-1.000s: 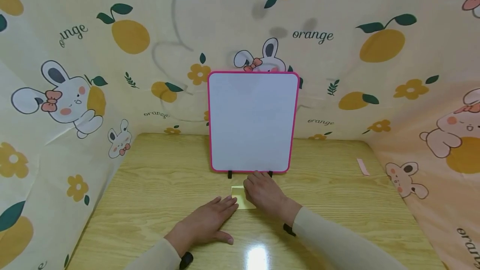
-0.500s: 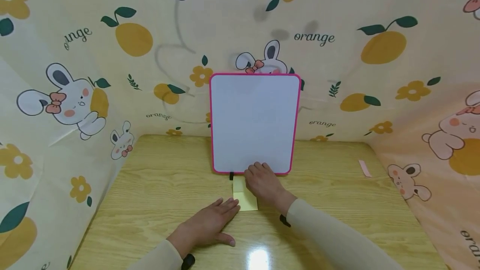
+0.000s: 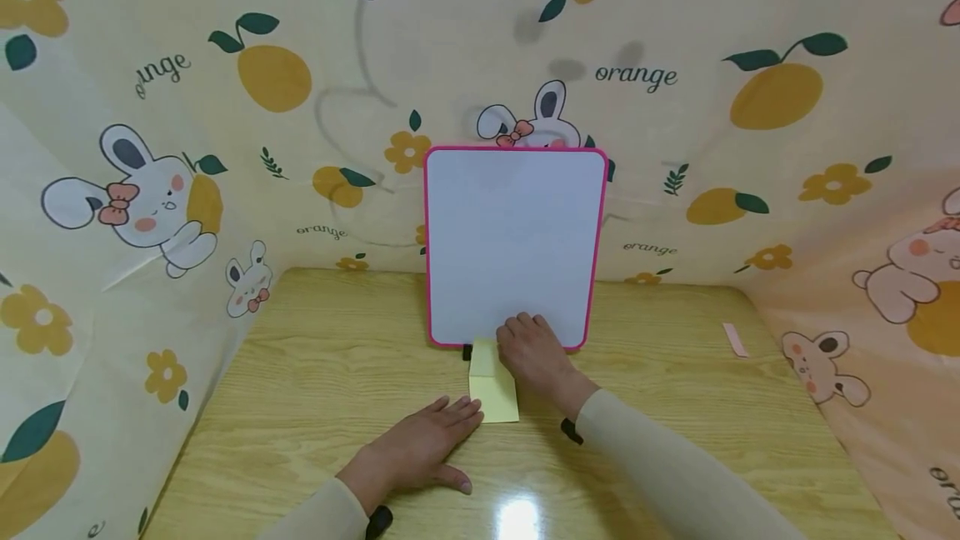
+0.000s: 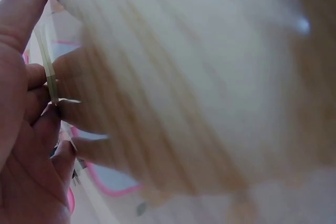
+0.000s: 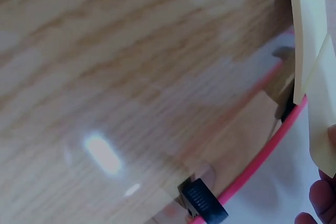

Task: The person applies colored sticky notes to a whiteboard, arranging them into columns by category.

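Observation:
A pale yellow sticky-note pad lies on the table in front of the whiteboard. Its top sheet is lifted at the far end, and my right hand pinches it with curled fingers. The right wrist view shows this raised sheet bent away from the pad, with fingertips at its edge. My left hand rests flat on the table, its straight fingertips touching the pad's near left edge. In the left wrist view, the pad appears edge-on beside the left fingers.
A whiteboard with a pink frame stands upright behind the pad on black feet. A small pink paper strip lies far right on the wooden table. Patterned cloth encloses the back and sides.
My right hand has moved away from me, toward the whiteboard's lower edge, drawing the yellow top sheet up and back off the pad. The left hand stays in place.

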`<state>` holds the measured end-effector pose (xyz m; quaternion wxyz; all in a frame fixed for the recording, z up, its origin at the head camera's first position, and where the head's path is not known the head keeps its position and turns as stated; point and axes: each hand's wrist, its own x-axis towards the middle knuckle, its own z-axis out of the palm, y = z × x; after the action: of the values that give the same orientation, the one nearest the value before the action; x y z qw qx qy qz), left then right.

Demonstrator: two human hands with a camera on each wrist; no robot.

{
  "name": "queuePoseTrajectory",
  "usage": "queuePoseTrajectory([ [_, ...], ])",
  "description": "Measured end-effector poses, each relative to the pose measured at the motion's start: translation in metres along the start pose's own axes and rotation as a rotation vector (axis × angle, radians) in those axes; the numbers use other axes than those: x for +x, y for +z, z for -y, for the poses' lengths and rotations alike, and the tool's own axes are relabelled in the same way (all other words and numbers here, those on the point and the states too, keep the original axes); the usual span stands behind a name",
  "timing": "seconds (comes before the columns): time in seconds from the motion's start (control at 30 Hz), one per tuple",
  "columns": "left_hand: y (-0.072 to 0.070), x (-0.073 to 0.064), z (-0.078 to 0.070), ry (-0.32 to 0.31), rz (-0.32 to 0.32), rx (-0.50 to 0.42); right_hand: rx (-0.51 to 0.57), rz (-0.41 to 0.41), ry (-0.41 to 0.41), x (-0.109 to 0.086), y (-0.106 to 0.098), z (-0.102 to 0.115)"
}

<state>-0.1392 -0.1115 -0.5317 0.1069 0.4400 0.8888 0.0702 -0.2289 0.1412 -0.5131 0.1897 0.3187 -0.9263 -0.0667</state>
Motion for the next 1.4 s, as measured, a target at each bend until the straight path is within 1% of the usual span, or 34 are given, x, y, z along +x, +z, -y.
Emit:
queuePoseTrajectory([
  [0.1, 0.0, 0.0, 0.0, 0.004, -0.003, 0.003, 0.016, -0.016, 0.013, 0.001, -0.003, -0.005],
  [0.2, 0.0, 0.0, 0.001, 0.001, 0.001, -0.018, 0.037, -0.07, 0.026, 0.003, -0.01, -0.011],
  [0.27, 0.0, 0.0, 0.001, 0.0, 0.004, -0.038, 0.055, -0.12, 0.031, 0.005, -0.018, -0.015],
  [0.4, 0.003, 0.0, 0.001, -0.005, 0.004, -0.068, 0.116, -0.201, 0.031, 0.014, -0.04, -0.024],
  [0.5, 0.004, 0.0, 0.002, 0.0, -0.009, -0.065, 0.135, -0.27, 0.031, 0.026, -0.058, -0.031],
  [0.63, 0.005, 0.001, 0.003, 0.003, -0.021, -0.082, 0.092, -0.403, 0.018, 0.048, -0.077, -0.039],
  [0.8, 0.005, 0.002, 0.005, -0.002, -0.031, -0.101, 0.026, -0.554, -0.027, 0.077, -0.093, -0.045],
  [0.9, 0.005, 0.002, 0.005, -0.003, -0.036, -0.096, -0.016, -0.612, -0.056, 0.092, -0.099, -0.047],
  [0.97, 0.005, 0.003, 0.004, -0.008, -0.033, -0.103, -0.044, -0.631, -0.069, 0.1, -0.101, -0.048],
  [1.13, 0.005, 0.004, 0.002, -0.019, -0.028, -0.123, -0.093, -0.629, -0.075, 0.112, -0.101, -0.052],
  [1.27, 0.004, 0.002, 0.0, -0.028, -0.028, -0.135, -0.106, -0.61, -0.067, 0.117, -0.099, -0.053],
  [1.4, 0.004, 0.0, 0.001, -0.03, -0.03, -0.127, -0.11, -0.588, -0.063, 0.119, -0.097, -0.054],
])
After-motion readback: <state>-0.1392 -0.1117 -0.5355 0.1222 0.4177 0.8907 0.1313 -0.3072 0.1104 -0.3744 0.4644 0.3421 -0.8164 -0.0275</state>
